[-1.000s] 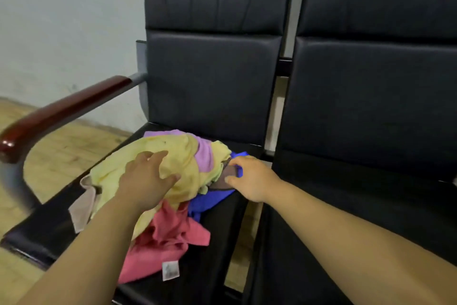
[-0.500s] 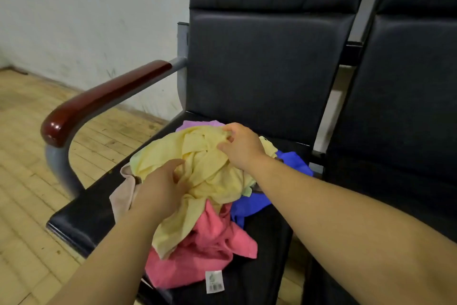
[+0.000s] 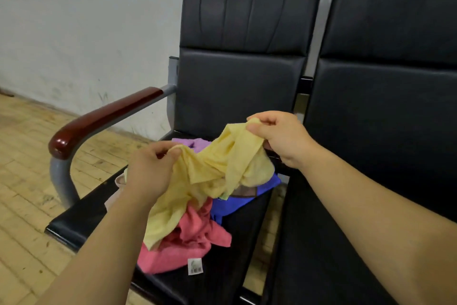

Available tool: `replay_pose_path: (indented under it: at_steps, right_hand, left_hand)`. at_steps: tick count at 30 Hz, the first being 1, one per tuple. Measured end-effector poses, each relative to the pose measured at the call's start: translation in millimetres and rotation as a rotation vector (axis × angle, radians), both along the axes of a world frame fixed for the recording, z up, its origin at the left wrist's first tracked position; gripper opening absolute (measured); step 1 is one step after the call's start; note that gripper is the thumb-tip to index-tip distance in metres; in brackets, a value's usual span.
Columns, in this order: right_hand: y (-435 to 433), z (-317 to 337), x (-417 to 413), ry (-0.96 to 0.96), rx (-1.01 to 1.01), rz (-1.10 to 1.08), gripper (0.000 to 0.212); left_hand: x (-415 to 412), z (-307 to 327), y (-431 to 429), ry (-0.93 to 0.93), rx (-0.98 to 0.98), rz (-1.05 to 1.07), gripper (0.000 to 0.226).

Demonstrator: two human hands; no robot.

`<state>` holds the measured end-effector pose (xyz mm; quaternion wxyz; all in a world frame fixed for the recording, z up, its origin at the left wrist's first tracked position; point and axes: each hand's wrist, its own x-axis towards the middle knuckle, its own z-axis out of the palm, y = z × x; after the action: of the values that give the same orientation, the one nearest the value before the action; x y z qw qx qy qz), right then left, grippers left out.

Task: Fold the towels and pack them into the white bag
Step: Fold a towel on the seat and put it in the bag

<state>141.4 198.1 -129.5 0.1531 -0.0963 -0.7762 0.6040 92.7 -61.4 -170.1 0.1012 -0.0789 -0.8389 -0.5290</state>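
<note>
Yellow towel (image 3: 210,176) pinched by L hand (image 3: 148,173) & R hand (image 3: 282,136)

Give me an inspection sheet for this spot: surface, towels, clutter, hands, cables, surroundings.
Surface: black chair seat carries the towel pile.
Job's things: yellow towel held up, unfolded; pink towel, blue towel, purple towel and beige towel crumpled beneath; white bag not in view.
Clutter: nothing seen.
Hands: left hand and right hand each pinch the yellow towel.
Cables: nothing seen.
Surroundings: second black chair on the right, red-brown armrest, white wall, wooden floor.
</note>
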Motion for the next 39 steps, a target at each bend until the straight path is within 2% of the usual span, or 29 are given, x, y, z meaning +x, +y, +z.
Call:
replay_pose_path:
  at_steps: [3,7,11,15,19,21,23,25,27,30,33,36,39]
  right_hand:
    - [31,23,51,0.010,-0.138,-0.024,0.012]
    - [76,46,129,0.046,-0.245,-0.120,0.014]
    - [123,50,213,0.049,-0.278,-0.224,0.016]
    - [168,15,284,-0.050,-0.270,-0.334,0.015]
    - [198,-53,335,-0.244,-0.305,-0.422,0.012]
    - [210,-92,353,-0.371,-0.239,-0.486,0.013]
    - [223,-124,367,-0.524,0.010,-0.518,0.025]
    - [230,-140,378,-0.639,0.346,-0.496,0.043]
    - [227,-139,386,-0.579,0.534,-0.454,0.038]
    - [215,-134,392,-0.487,0.618,-0.214,0.025]
    - [207,-145,392,-0.576,0.637,0.012,0.032]
    - [209,-158,393,-0.652,0.680,0.008,0.048]
    - [214,-160,395,-0.641,0.591,-0.073,0.045]
  left_hand:
    - [29,24,27,0.021,0.183,-0.136,0.016]
    - [75,52,72,0.042,0.303,-0.265,0.017]
    - [125,66,125,0.065,0.309,-0.405,0.019]
    - [158,48,181,0.011,0.160,-0.580,0.017]
    - [173,-8,229,-0.027,-0.275,-0.722,0.021]
    - [184,-38,249,-0.056,-0.520,-0.777,0.016]
    - [197,-62,263,-0.034,-0.741,-0.827,0.028]
    - [209,-78,272,0.033,-0.825,-0.880,0.045]
    - [222,-87,279,0.130,-0.811,-0.914,0.052]
    - [242,-97,290,0.205,-0.799,-1.025,0.049]
    - [259,-113,296,0.059,-0.760,-1.204,0.043]
    - [269,-134,302,-0.026,-0.731,-1.241,0.044]
    - [275,-148,314,-0.004,-0.768,-1.152,0.037]
